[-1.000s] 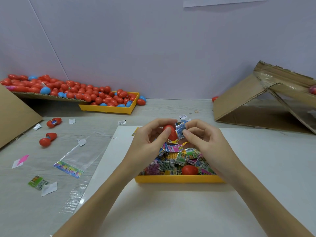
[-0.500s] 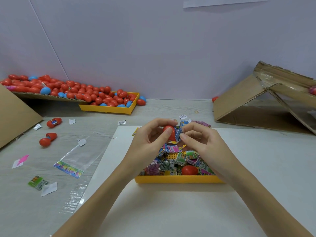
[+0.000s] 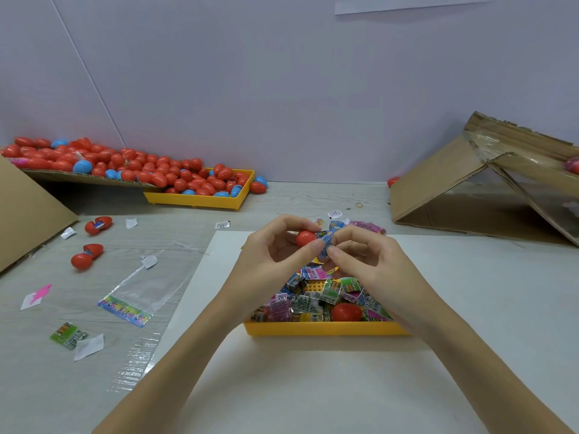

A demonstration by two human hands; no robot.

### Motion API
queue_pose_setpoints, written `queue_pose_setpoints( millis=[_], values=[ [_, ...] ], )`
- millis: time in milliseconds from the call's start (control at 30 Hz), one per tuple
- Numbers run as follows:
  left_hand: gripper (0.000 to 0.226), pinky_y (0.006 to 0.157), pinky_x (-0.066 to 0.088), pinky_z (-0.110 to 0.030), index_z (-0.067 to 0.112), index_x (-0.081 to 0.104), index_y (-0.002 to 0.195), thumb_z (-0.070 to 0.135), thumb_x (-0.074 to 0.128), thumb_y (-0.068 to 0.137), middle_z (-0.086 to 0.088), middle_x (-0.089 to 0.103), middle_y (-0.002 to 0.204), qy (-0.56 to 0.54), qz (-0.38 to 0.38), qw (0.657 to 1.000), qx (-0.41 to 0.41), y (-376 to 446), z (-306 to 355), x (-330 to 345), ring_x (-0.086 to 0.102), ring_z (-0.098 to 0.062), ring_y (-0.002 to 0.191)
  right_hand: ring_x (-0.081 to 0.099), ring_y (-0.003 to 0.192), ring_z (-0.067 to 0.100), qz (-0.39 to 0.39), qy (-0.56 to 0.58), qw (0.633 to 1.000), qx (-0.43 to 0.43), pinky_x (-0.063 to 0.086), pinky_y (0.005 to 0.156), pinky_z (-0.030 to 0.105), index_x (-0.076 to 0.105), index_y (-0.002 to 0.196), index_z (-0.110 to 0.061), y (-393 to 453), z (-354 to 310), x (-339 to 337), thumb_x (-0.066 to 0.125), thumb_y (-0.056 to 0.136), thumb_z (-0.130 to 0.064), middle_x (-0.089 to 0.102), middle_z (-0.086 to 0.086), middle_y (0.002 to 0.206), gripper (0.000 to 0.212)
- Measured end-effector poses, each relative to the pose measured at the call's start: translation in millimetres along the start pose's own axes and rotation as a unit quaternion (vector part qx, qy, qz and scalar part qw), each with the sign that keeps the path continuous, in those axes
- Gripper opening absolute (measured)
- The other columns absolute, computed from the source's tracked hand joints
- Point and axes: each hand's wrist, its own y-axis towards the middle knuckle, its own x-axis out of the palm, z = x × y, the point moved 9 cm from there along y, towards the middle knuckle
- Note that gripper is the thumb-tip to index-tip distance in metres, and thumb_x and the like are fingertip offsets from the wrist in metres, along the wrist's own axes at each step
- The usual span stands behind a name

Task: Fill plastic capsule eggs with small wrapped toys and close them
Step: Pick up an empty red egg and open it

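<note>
My left hand [image 3: 275, 255] grips a red capsule egg half [image 3: 305, 238] above the near yellow tray [image 3: 322, 328]. My right hand [image 3: 366, 255] pinches a small blue wrapped toy [image 3: 327, 241] and holds it against the egg half's opening. The tray beneath holds several colourful wrapped toys [image 3: 313, 296] and one red egg [image 3: 346, 311]. My hands hide the egg's other half, if there is one.
A far yellow tray [image 3: 200, 198] and a cardboard sheet hold a heap of red and blue eggs [image 3: 125, 166]. Two open red eggs [image 3: 97, 224] [image 3: 86, 255] lie at left with plastic bags and paper scraps. A tipped cardboard box [image 3: 476, 186] stands at right.
My right hand has moved left, pressing the blue wrapped toy closer into the red egg half. My left hand has stayed almost still.
</note>
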Motion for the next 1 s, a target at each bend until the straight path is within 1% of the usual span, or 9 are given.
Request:
queue_pose_setpoints(
  millis=[100,167,267,400,567,667,800,900,1000],
  values=[
    [0.038,0.09,0.059,-0.028,0.015,0.07,0.12,0.024,0.08,0.085,0.003,0.075,0.114,0.012,-0.018,1.0,0.008,1,1,1,0.073,-0.019,0.105,0.075,0.091,0.017,0.006,0.003,1.0,-0.004,0.062,0.086,0.032,0.071,0.099,-0.018,0,-2,-2,0.064,0.101,-0.014,0.077,0.006,0.089,0.009],
    [0.04,0.091,0.059,-0.027,0.015,0.07,0.123,0.021,0.081,0.085,0.003,0.075,0.117,0.017,-0.025,0.999,0.016,2,2,1,0.073,-0.02,0.107,0.075,0.091,0.018,0.007,0.004,1.0,-0.004,0.062,0.086,0.034,0.071,0.099,-0.017,0,-2,-4,0.064,0.102,-0.014,0.076,0.006,0.089,0.008],
    [0.042,0.09,0.059,-0.025,0.017,0.07,0.125,0.021,0.081,0.085,0.006,0.075,0.118,0.038,-0.026,0.998,0.032,2,5,1,0.074,-0.018,0.107,0.075,0.092,0.02,0.004,0.004,1.0,-0.001,0.062,0.087,0.037,0.071,0.102,-0.013,0,-2,-4,0.063,0.102,-0.014,0.076,0.007,0.09,0.008],
    [0.044,0.09,0.058,-0.022,0.021,0.07,0.126,0.021,0.082,0.083,0.009,0.074,0.119,0.061,-0.031,0.996,0.052,2,9,0,0.074,-0.016,0.106,0.075,0.093,0.021,0.002,0.007,1.0,0.005,0.062,0.088,0.037,0.071,0.104,-0.01,0,-2,-5,0.062,0.102,-0.013,0.076,0.008,0.091,0.009],
    [0.038,0.089,0.059,-0.024,0.017,0.071,0.124,0.019,0.079,0.087,0.003,0.074,0.117,0.065,-0.025,0.995,0.065,1,9,-1,0.074,-0.02,0.104,0.075,0.094,0.019,-0.004,0.012,1.0,0.017,0.062,0.087,0.032,0.073,0.104,-0.013,0,0,-3,0.063,0.102,-0.014,0.078,0.006,0.093,0.01],
    [0.039,0.087,0.061,-0.028,0.018,0.072,0.122,0.026,0.081,0.084,0.002,0.076,0.11,0.06,-0.003,0.997,0.049,1,6,-6,0.076,-0.02,0.098,0.076,0.096,0.023,0.002,0.083,0.995,0.053,0.062,0.084,0.029,0.074,0.104,-0.013,-1,4,-5,0.066,0.098,-0.019,0.079,0.008,0.099,0.011],
    [0.036,0.082,0.06,-0.021,0.029,0.072,0.115,0.03,0.081,0.08,0.008,0.077,0.105,0.062,0.011,0.997,0.044,2,6,-9,0.077,-0.014,0.095,0.077,0.101,0.029,0.029,0.174,0.981,0.079,0.062,0.084,0.03,0.072,0.113,-0.007,0,6,-12,0.07,0.09,-0.027,0.078,0.012,0.107,0.031],
    [0.039,0.084,0.061,-0.025,0.02,0.075,0.115,0.027,0.085,0.078,0.006,0.078,0.104,0.086,0.024,0.994,0.066,1,8,-10,0.077,-0.016,0.095,0.077,0.101,0.029,0.04,0.182,0.98,0.071,0.062,0.085,0.031,0.073,0.111,-0.007,0,6,-12,0.074,0.088,-0.027,0.078,0.013,0.106,0.031],
    [0.041,0.083,0.061,-0.024,0.014,0.076,0.114,0.023,0.088,0.076,0.006,0.078,0.101,0.114,0.039,0.988,0.091,0,11,-12,0.077,-0.015,0.091,0.078,0.097,0.026,0.047,0.13,0.989,0.06,0.063,0.086,0.033,0.075,0.104,-0.008,-1,8,-10,0.076,0.085,-0.03,0.08,0.011,0.1,0.029]
  ],
)
